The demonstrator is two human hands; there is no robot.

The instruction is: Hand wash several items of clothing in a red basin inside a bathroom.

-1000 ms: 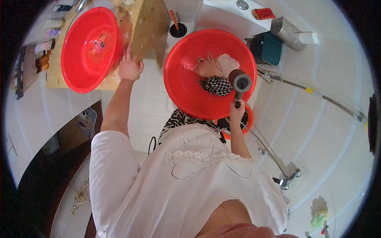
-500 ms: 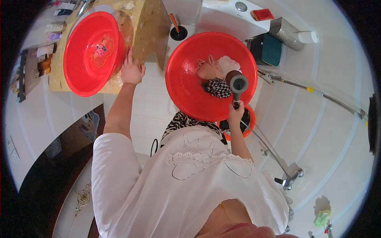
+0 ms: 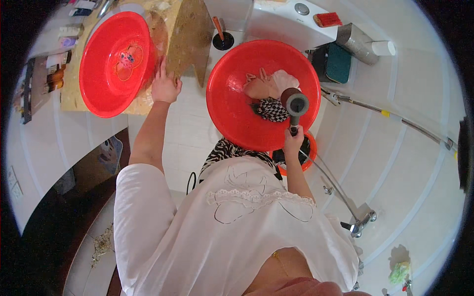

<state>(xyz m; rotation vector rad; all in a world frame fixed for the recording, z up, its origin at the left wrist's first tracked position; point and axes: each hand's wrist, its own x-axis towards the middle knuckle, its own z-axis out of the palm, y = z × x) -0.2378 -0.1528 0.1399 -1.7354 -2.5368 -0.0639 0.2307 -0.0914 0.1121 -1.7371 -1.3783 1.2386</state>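
Observation:
My right hand (image 3: 294,140) is wrapped round the handle of a grey shower head (image 3: 297,104), held over a large red basin (image 3: 229,98). In that basin lie a black-and-white checked cloth (image 3: 273,110), beige fabric (image 3: 257,90) and a white cloth (image 3: 285,79). From my right hand the silver hose (image 3: 330,181) runs toward the wall. My left hand (image 3: 165,89) rests on the edge of the stone-patterned counter (image 3: 148,106), fingers stretched out and holding nothing. Beside it stands a smaller red basin (image 3: 104,74) with a printed pattern on its bottom.
Behind the large basin is a white toilet tank (image 3: 281,24) with a red brush (image 3: 327,19) on top. A plunger (image 3: 223,40) stands left of it. An orange-red bucket (image 3: 312,160) holding dark cloth sits below my right hand. A wall tap (image 3: 363,224) is at right.
The view has shifted very slightly. Both hands, the shower head and the basins keep their places.

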